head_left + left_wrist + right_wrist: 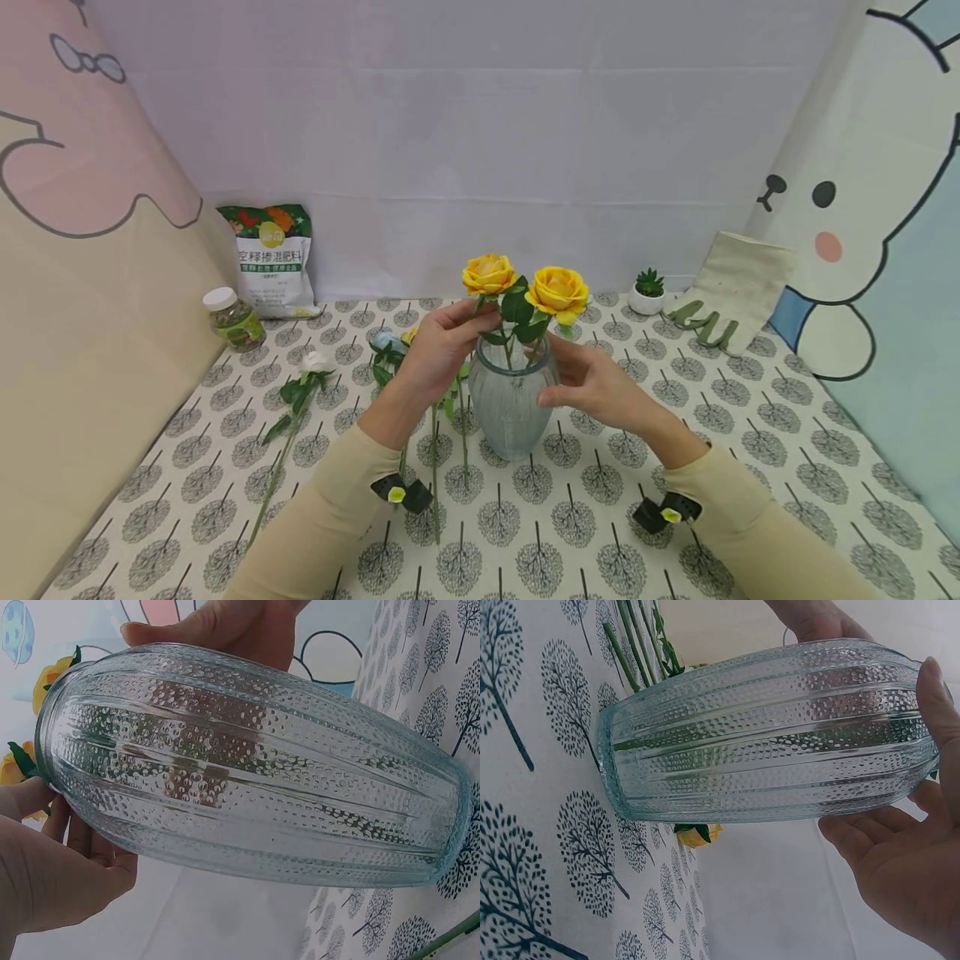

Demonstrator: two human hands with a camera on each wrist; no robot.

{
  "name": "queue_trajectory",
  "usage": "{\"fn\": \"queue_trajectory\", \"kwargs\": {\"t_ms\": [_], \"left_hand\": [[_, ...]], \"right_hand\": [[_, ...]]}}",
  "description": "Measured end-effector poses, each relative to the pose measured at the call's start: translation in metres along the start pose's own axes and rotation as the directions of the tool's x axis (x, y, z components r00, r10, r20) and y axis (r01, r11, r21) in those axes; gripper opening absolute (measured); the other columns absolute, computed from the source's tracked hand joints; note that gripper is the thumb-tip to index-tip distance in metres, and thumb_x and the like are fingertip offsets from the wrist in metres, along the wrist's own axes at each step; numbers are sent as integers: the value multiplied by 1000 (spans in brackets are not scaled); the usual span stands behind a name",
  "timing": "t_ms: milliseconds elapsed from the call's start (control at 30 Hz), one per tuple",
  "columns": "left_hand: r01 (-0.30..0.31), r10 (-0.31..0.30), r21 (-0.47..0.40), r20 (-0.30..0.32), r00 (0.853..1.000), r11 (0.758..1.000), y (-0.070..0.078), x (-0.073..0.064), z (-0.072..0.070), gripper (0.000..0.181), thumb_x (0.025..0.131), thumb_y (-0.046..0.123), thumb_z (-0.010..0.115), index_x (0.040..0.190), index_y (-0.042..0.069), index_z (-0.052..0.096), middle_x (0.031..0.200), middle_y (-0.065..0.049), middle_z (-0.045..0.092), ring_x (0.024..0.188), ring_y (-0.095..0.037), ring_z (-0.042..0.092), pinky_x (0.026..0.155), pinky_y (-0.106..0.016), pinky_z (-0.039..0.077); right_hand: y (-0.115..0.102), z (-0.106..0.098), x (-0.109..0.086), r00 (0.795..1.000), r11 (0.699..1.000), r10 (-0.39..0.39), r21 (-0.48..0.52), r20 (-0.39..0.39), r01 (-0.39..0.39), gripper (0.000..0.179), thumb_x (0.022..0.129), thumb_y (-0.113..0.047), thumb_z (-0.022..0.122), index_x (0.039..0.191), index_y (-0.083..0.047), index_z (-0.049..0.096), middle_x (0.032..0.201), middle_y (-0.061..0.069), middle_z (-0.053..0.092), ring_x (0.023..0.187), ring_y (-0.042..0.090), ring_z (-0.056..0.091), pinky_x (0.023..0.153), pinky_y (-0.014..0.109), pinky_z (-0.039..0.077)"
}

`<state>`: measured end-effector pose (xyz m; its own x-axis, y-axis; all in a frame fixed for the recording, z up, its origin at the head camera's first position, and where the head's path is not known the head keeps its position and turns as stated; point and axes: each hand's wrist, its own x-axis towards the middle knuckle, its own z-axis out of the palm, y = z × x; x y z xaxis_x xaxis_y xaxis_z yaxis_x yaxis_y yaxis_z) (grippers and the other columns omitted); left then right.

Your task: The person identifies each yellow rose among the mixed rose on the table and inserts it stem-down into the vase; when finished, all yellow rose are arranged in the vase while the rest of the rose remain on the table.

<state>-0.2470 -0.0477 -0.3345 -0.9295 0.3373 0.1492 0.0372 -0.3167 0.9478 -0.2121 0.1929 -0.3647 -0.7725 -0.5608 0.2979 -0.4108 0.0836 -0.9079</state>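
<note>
A ribbed, clear blue-tinted glass vase stands upright on the patterned cloth, two yellow roses rising from its mouth. At the left of the rim, my left hand pinches the left yellow rose below its bloom; the fingertips are partly hidden by leaves. The right yellow rose leans toward the right side of the rim. My right hand holds the vase's right side near the top, thumb in front and fingers behind. Through the dimpled glass, green stems show blurred in the right wrist view.
Left of the vase lie a blue flower, another yellow flower and a white rose, stems toward me. Farther back are a lidded jar and a fertilizer bag. At back right are a potted succulent and gloves.
</note>
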Motion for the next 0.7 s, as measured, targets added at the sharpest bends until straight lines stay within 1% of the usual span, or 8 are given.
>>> {"fn": "queue_trajectory", "kwargs": {"t_ms": [100,133,267,333,400,533,633,700], "left_hand": [[-12,12,18,4,1000,1000,0,-2,-7,34,99,-1,58,133,-9,58,111,3,69,105,-12,63,104,-36,46],[-14,14,21,2,1000,1000,0,-2,-10,35,99,-2,58,133,-9,58,111,3,69,105,-12,63,103,-35,47],[-20,21,27,-8,1000,999,0,-7,-27,26,99,-3,58,124,-2,67,108,-1,71,103,-16,66,103,-37,50],[-16,17,21,-31,999,1000,-1,-9,-36,23,98,-3,60,119,0,70,106,-3,72,101,-17,68,102,-38,51],[-17,18,16,-62,998,1000,0,-11,-47,21,98,-3,61,117,0,70,105,-4,72,98,-17,69,101,-38,51],[-22,24,12,-130,991,1000,4,-15,-72,19,98,-2,62,112,5,73,103,-2,72,96,-17,69,98,-36,53],[-21,18,-15,-149,989,1000,9,-17,-95,20,98,0,61,106,13,75,101,-1,73,96,-16,69,97,-33,54],[-26,16,-59,-165,986,998,11,-19,-109,20,98,0,61,107,12,75,100,-2,74,95,-15,70,93,-29,55]], "right_hand": [[0,0,0,1000,1000,-7,-4,2,7,96,84,-34,80,156,-1,27,156,20,36,134,39,48,105,37,46],[0,0,0,1000,1000,-8,-5,3,8,96,84,-34,80,156,-1,27,155,20,36,134,39,48,105,37,46],[0,-1,0,1000,1000,-8,-14,3,8,96,84,-35,80,156,-1,26,156,19,35,135,38,46,107,38,44],[0,-1,0,1000,1000,-1,-23,-1,1,97,84,-36,80,156,1,26,155,20,36,135,38,46,107,38,44],[0,-1,-1,1000,1000,8,-30,-7,-8,99,84,-38,80,155,2,25,154,21,37,136,39,45,108,40,43],[-1,-2,-2,1000,999,21,-32,-13,-22,101,83,-39,80,155,3,24,152,23,40,135,40,45,107,40,43],[-1,-1,-2,1000,999,19,-33,-13,-20,101,83,-39,80,155,3,24,152,23,40,135,40,46,107,39,44],[-2,-1,-2,1000,999,17,-38,-12,-17,101,83,-40,80,155,3,24,152,22,41,135,40,46,107,39,44]]}}
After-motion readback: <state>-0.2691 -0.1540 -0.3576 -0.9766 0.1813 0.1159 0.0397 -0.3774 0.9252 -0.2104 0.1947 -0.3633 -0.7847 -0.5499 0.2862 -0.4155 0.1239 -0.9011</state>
